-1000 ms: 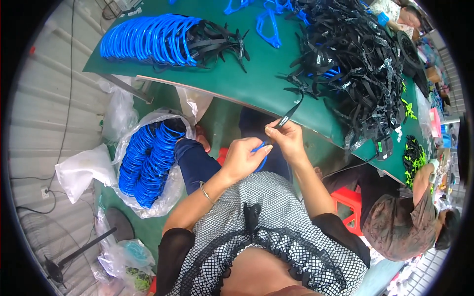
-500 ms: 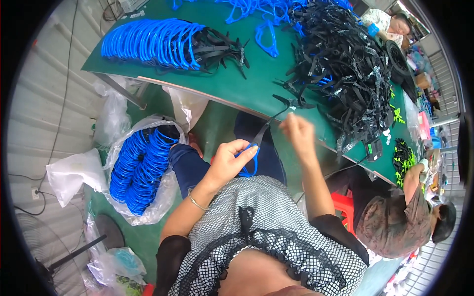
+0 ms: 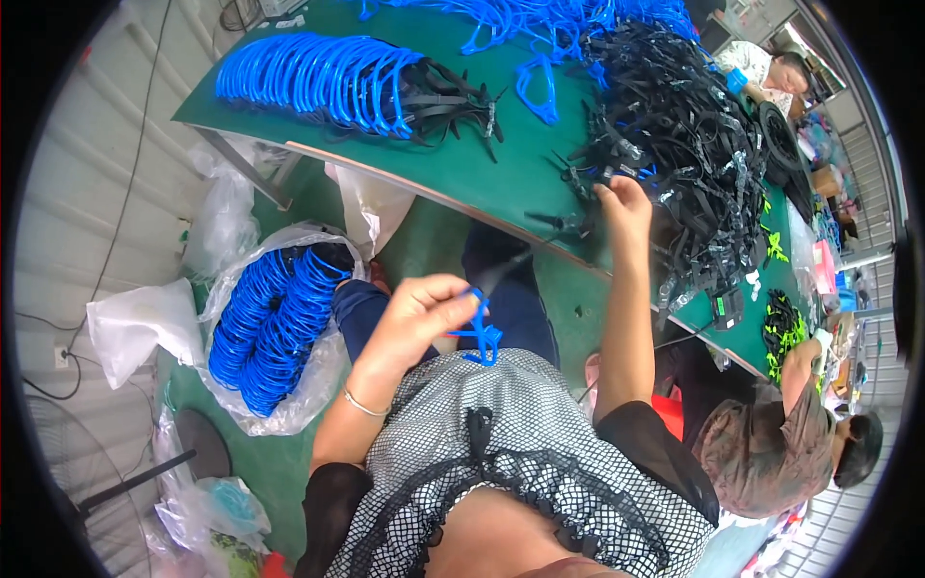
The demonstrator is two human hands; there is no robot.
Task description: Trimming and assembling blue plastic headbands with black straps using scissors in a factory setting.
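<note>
My left hand [image 3: 419, 313] is closed on a blue plastic frame [image 3: 482, 337] in front of my waist. A black strap, blurred by motion, runs from that frame toward the table edge. My right hand [image 3: 628, 207] is raised over the table edge with its fingertips pinched together, at the near left side of a large heap of black straps [image 3: 684, 144]. Whatever sits between those fingertips is too small to make out. Dark strap ends [image 3: 564, 223] lie at the table edge just left of my right hand.
On the green table [image 3: 462, 173] lie a row of blue frames [image 3: 308, 82] with black straps, and one loose blue frame [image 3: 537, 89]. A plastic bag [image 3: 323, 409] of blue frames stands on the floor at left. One person [image 3: 780, 443] works at right, another [image 3: 766, 72] sits beyond the heap.
My right hand has moved up and away from me, to the heap of straps. My left hand keeps the blue frame, which has turned and tilted.
</note>
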